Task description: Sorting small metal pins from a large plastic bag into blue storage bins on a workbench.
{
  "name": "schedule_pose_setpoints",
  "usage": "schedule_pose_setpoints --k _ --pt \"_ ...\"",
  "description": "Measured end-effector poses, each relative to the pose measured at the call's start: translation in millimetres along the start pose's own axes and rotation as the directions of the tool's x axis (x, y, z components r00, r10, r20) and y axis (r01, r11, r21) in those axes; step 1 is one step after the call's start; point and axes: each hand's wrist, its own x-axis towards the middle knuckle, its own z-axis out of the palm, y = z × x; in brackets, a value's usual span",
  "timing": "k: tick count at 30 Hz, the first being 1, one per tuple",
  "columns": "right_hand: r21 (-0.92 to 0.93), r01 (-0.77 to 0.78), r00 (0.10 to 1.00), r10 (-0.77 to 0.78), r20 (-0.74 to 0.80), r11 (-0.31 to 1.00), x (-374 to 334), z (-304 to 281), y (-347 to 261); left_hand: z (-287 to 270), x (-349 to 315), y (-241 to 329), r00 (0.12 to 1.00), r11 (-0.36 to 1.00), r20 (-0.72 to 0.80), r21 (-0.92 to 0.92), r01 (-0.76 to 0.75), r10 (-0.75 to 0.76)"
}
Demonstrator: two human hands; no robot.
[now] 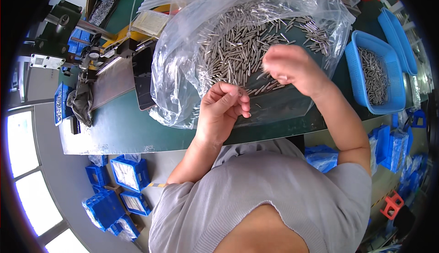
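Note:
A heap of small grey metal pins [238, 47] lies on a large clear plastic bag [176, 65] spread over the green table. My left hand [222, 106] is at the near edge of the heap, its thumb and index finger pressed together and the other fingers curled. Whatever sits in that pinch is too small to make out. Just to the right, my right hand [295, 68] hangs over the pins with its fingers bent. Motion smears its fingertips, so their grip cannot be read.
At the right stands a blue basket [354, 77] with more pins in it, beside another blue basket [398, 40]. A dark flat tablet-like object [143, 79] lies left of the bag. Farther left stands a green metal fixture [61, 29]. Blue crates [130, 173] sit on the floor.

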Motion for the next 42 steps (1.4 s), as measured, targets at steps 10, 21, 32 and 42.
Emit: schedule_pose_setpoints --k 10,21,32,42 --pt "-0.549 0.102 0.994 -0.106 0.024 0.829 -1 9 8 -2 0 0 1.000 0.998 -0.023 -0.068 -0.009 0.007" --pt "-0.914 0.406 0.821 -0.448 0.354 0.020 -1 27 31 -1 1 1 1.000 0.997 -0.014 -0.074 0.006 -0.008" --pt "0.043 0.028 0.999 -0.030 0.042 0.999 1 25 10 3 0 2 0.999 0.999 0.025 0.027 0.042 -0.043" --pt "-0.186 0.210 0.975 -0.192 0.109 0.960 1 31 17 6 0 3 0.998 0.997 0.003 0.038 0.068 -0.069"
